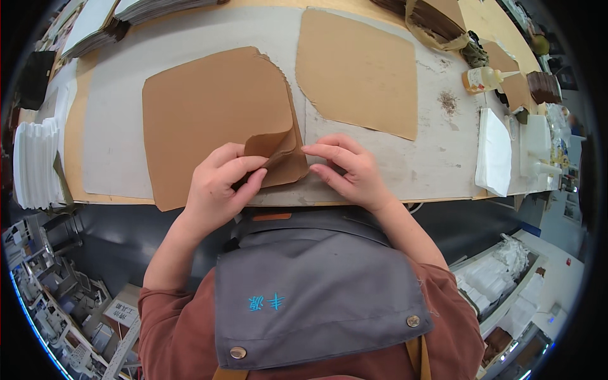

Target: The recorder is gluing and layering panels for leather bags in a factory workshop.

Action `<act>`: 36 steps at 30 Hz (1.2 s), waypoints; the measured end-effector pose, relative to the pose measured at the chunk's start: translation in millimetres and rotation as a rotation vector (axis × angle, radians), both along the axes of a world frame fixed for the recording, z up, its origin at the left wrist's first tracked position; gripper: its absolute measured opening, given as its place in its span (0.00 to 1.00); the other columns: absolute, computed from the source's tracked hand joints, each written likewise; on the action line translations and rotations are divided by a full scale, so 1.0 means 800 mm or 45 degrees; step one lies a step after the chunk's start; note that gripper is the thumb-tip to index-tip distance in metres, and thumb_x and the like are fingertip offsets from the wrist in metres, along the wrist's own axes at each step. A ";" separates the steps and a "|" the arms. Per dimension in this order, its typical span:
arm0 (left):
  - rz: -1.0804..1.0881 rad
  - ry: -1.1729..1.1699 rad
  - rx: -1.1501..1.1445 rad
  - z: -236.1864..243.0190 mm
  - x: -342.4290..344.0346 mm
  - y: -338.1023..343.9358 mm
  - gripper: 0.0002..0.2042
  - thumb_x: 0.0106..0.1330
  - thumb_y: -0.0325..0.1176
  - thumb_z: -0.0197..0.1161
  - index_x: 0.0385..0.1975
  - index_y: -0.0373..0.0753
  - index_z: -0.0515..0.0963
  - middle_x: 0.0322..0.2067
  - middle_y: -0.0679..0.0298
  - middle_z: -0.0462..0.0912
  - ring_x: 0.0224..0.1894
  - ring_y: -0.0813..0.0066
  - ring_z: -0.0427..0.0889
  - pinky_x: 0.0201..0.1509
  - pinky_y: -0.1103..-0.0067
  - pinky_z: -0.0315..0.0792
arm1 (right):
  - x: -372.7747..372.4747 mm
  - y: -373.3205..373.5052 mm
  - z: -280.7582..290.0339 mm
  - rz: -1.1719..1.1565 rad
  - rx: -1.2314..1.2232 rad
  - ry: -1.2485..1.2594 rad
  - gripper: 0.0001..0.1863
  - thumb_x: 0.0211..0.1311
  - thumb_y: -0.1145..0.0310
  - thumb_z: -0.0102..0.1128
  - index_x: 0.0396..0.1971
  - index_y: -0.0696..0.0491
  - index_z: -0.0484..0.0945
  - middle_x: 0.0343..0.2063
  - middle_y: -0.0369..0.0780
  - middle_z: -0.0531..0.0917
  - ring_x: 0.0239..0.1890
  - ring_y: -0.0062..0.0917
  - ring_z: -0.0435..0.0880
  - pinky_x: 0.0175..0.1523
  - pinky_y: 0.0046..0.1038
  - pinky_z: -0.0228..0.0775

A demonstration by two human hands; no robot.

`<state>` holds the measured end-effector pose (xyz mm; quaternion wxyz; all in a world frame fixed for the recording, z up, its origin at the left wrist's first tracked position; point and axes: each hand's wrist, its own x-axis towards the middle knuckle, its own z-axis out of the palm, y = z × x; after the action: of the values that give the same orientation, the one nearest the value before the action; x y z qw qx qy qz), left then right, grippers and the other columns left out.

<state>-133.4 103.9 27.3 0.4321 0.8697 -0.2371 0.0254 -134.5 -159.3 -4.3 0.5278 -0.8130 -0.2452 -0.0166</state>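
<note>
The flat, round-cornered stack of paper-like brown sheets (215,107) on the left is plain warm brown, darker inside the fold at its near right corner. The single flat sheet of similar material (361,76) on the far side is paler, an even tan. Beneath lies a pale grey work mat (437,168), speckled dark brown at right, over honey-coloured wood (76,171). The small squeeze bottle (481,80) on the far right shows amber; the grey fabric apron (335,272) carries turquoise embroidery (266,302).
</note>
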 end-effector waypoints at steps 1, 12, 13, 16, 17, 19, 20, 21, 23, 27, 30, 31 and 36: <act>0.060 0.167 -0.070 0.005 -0.001 -0.001 0.05 0.61 0.23 0.69 0.35 0.36 0.84 0.30 0.65 0.77 0.29 0.75 0.78 0.31 0.79 0.72 | 0.000 0.001 0.001 -0.011 -0.016 -0.019 0.21 0.58 0.77 0.70 0.52 0.50 0.83 0.42 0.37 0.81 0.32 0.19 0.77 0.36 0.21 0.72; 0.109 0.351 -0.195 0.009 0.010 0.008 0.04 0.62 0.25 0.70 0.34 0.33 0.83 0.27 0.68 0.73 0.25 0.83 0.71 0.28 0.83 0.65 | 0.015 0.032 0.013 -0.062 0.014 0.152 0.20 0.61 0.74 0.68 0.54 0.48 0.82 0.35 0.36 0.83 0.30 0.19 0.80 0.35 0.22 0.74; 0.111 0.349 -0.192 0.008 0.010 0.008 0.04 0.62 0.25 0.71 0.34 0.34 0.83 0.26 0.68 0.73 0.25 0.83 0.71 0.28 0.83 0.65 | 0.016 0.032 0.004 -0.051 0.070 0.131 0.20 0.62 0.74 0.68 0.54 0.48 0.82 0.35 0.35 0.83 0.30 0.18 0.79 0.34 0.22 0.74; 0.121 0.353 -0.184 0.006 0.009 0.008 0.05 0.61 0.25 0.72 0.33 0.34 0.83 0.26 0.69 0.72 0.25 0.84 0.71 0.28 0.83 0.65 | 0.015 0.030 0.001 -0.030 0.139 0.155 0.20 0.62 0.75 0.68 0.54 0.48 0.82 0.34 0.35 0.83 0.29 0.18 0.78 0.34 0.21 0.73; 0.129 0.356 -0.179 0.005 0.008 0.008 0.05 0.61 0.25 0.72 0.32 0.34 0.83 0.26 0.69 0.72 0.25 0.84 0.71 0.28 0.83 0.65 | 0.015 0.030 0.001 -0.021 0.153 0.198 0.20 0.62 0.75 0.68 0.54 0.48 0.82 0.34 0.35 0.82 0.29 0.17 0.77 0.35 0.21 0.73; 0.144 0.384 -0.220 0.004 0.006 0.008 0.05 0.60 0.25 0.73 0.31 0.34 0.82 0.26 0.70 0.72 0.25 0.85 0.71 0.28 0.83 0.65 | 0.016 0.030 0.003 -0.003 0.153 0.227 0.20 0.62 0.75 0.68 0.55 0.48 0.82 0.35 0.34 0.83 0.29 0.17 0.77 0.35 0.21 0.73; 0.160 0.411 -0.260 0.004 0.006 0.007 0.05 0.60 0.24 0.73 0.30 0.35 0.82 0.26 0.70 0.72 0.25 0.85 0.71 0.28 0.84 0.65 | 0.016 0.031 0.003 0.017 0.153 0.254 0.21 0.62 0.76 0.67 0.55 0.48 0.81 0.35 0.34 0.83 0.29 0.17 0.77 0.35 0.20 0.73; 0.158 0.412 -0.261 0.004 0.006 0.006 0.05 0.60 0.24 0.73 0.30 0.35 0.82 0.26 0.70 0.72 0.25 0.85 0.71 0.28 0.84 0.65 | 0.016 0.030 0.003 0.016 0.152 0.255 0.21 0.62 0.76 0.67 0.55 0.48 0.81 0.35 0.34 0.83 0.29 0.17 0.77 0.35 0.20 0.73; 0.148 0.445 -0.279 0.006 0.006 0.005 0.06 0.59 0.23 0.74 0.29 0.35 0.81 0.27 0.70 0.72 0.25 0.86 0.71 0.28 0.84 0.65 | 0.015 0.030 0.002 0.016 0.153 0.207 0.22 0.62 0.76 0.67 0.57 0.48 0.80 0.35 0.34 0.83 0.28 0.16 0.76 0.34 0.20 0.72; 0.113 0.422 -0.286 0.002 0.009 0.013 0.05 0.59 0.24 0.73 0.29 0.35 0.81 0.27 0.70 0.72 0.26 0.86 0.70 0.29 0.84 0.65 | 0.013 0.031 0.006 -0.013 0.158 0.266 0.24 0.61 0.76 0.68 0.58 0.47 0.80 0.34 0.34 0.83 0.27 0.16 0.76 0.34 0.20 0.72; 0.118 0.405 -0.310 -0.003 0.011 0.017 0.05 0.61 0.24 0.72 0.29 0.36 0.81 0.28 0.70 0.72 0.27 0.86 0.70 0.30 0.85 0.64 | 0.012 0.031 0.005 -0.010 0.218 0.364 0.22 0.60 0.80 0.66 0.55 0.52 0.79 0.34 0.33 0.82 0.28 0.13 0.76 0.35 0.18 0.71; 0.137 0.455 -0.349 -0.004 0.010 0.017 0.04 0.61 0.24 0.71 0.30 0.36 0.82 0.28 0.70 0.73 0.27 0.85 0.70 0.30 0.85 0.64 | 0.012 0.031 0.001 -0.027 0.236 0.364 0.20 0.60 0.78 0.68 0.52 0.51 0.80 0.34 0.34 0.82 0.27 0.14 0.76 0.34 0.19 0.72; 0.169 0.437 -0.279 0.002 0.006 0.006 0.05 0.63 0.24 0.70 0.37 0.36 0.85 0.31 0.69 0.75 0.28 0.84 0.71 0.31 0.84 0.66 | 0.013 0.031 -0.002 -0.049 0.172 0.254 0.13 0.59 0.77 0.69 0.44 0.52 0.81 0.35 0.34 0.82 0.27 0.16 0.77 0.34 0.20 0.73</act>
<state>-128.4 108.4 28.9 0.5554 0.8229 -0.0979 -0.0692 -123.9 -134.3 -5.7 0.6028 -0.7778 -0.1740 0.0377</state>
